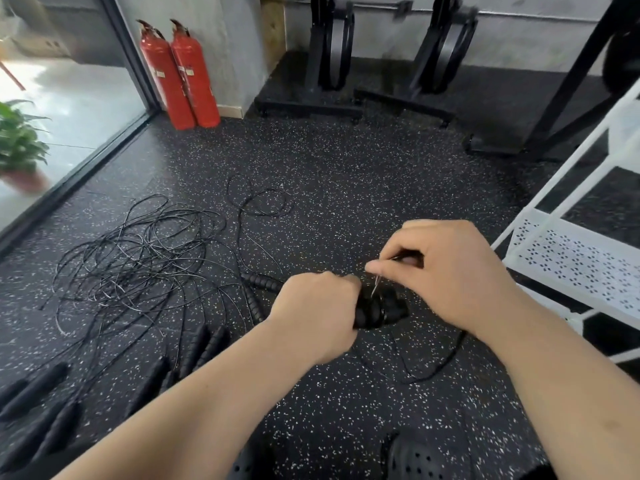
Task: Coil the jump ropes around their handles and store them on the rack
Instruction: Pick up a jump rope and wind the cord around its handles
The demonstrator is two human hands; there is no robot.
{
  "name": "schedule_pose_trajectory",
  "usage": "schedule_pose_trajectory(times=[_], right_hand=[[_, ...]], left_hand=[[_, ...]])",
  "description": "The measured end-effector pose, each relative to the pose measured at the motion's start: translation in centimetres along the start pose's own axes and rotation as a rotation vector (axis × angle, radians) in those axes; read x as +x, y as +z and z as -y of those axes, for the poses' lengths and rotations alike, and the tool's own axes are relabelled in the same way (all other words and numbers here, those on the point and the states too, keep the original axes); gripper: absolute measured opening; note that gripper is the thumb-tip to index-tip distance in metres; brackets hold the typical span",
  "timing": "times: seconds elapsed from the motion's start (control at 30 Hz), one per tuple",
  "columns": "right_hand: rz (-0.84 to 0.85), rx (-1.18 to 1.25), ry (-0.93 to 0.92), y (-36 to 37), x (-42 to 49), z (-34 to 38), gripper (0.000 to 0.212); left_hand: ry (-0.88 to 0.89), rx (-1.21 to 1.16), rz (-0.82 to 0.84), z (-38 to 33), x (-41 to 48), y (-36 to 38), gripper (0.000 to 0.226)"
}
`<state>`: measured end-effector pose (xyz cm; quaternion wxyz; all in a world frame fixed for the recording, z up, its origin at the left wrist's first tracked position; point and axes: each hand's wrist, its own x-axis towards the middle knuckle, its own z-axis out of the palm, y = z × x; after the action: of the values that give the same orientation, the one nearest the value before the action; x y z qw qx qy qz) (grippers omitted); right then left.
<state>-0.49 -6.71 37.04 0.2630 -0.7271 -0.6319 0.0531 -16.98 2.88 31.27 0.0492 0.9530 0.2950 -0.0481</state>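
My left hand (pixel 317 315) grips a pair of black ribbed jump rope handles (pixel 379 310) held together above the floor. Just above those handles my right hand (pixel 446 271) pinches the thin black rope (pixel 375 284). A slack length of the same rope (pixel 440 365) trails onto the floor below my right wrist. A tangle of loose black ropes (pixel 138 265) lies on the floor at the left, with several more black handles (pixel 204 348) near my left forearm. The white perforated metal rack (pixel 571 258) stands at the right.
Two red fire extinguishers (pixel 180 74) lean by the wall at the back left. A glass door and a potted plant (pixel 17 143) are at the far left. Black gym equipment stands (pixel 332 64) line the back wall. Black shoes (pixel 412 459) show at the bottom.
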Motion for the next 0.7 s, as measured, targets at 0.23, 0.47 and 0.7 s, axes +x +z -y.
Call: schedule_pose_trajectory(times=[0.23,0.47,0.7], right_hand=[[0.158,0.224,0.220,-0.8,-0.2,-2.7,0.025],[0.204,0.537,0.274,-0.5,0.0,-2.4,0.042],[0.221,0.489,0.464,4.3,1.0,-1.6,0.033]], left_hand=[[0.273,0.010,-0.215,0.7,-0.6,-2.1,0.040],[0.236,-0.253,-0.189,0.4,-2.2,-3.9,0.045],[0.038,-0.833,0.186,2.5,-2.9,-5.0,0.055]])
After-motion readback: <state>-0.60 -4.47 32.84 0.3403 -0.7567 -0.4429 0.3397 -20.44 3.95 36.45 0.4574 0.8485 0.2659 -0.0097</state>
